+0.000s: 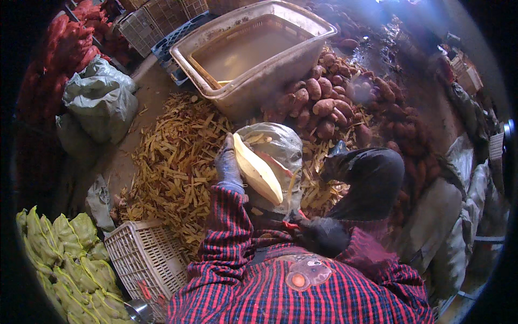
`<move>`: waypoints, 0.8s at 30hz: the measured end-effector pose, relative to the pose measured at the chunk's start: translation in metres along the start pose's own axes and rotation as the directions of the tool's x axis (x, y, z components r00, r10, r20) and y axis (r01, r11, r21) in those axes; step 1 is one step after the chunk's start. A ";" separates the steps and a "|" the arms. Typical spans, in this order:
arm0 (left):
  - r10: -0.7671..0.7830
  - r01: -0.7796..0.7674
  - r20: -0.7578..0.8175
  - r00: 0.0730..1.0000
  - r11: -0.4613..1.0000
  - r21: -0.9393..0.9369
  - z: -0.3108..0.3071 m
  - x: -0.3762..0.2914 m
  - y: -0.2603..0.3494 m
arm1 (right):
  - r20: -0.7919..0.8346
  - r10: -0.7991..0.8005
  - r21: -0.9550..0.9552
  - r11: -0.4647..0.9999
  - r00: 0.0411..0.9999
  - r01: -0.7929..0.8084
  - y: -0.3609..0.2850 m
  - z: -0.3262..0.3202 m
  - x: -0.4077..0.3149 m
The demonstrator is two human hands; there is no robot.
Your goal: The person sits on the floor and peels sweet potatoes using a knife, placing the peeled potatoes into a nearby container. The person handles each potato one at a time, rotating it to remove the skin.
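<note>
In a blue-grey knitted glove, my left hand (229, 164) holds a long peeled sweet potato (257, 169), pale yellow and tapered at its lower end. My right hand (323, 235), in a dark glove, grips a red-handled peeler (297, 220) a little below and right of the root. A strip of peel (292, 184) stands up by the peeler's head. Beneath the root, a pale plastic sack (289, 139) lies across my lap with bits of peel on it.
Yellow peelings (174, 162) cover the floor at left. Unpeeled sweet potatoes (323, 97) are heaped beyond, beside a big tub of murky water (259, 87). A plastic crate (135, 259), green chayotes (73, 259) and a white woven sack (101, 101) stand at left; more sacks (433, 222) lie right.
</note>
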State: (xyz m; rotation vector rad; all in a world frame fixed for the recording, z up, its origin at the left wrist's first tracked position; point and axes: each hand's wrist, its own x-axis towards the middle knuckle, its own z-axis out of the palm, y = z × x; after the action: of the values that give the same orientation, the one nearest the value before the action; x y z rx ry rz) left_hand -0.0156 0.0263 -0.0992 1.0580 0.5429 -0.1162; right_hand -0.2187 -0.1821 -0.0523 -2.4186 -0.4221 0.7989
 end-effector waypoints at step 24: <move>0.002 -0.025 -0.215 0.977 0.994 -0.106 -0.003 0.010 0.006 | -0.420 -0.063 -0.071 0.997 0.905 0.037 -0.015 -0.029 0.061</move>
State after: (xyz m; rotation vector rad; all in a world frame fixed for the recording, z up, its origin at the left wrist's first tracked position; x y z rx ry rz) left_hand -0.0059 0.0331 -0.1004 0.9739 0.7291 0.0400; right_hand -0.1552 -0.1545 -0.0514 -2.5348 -0.3364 0.2239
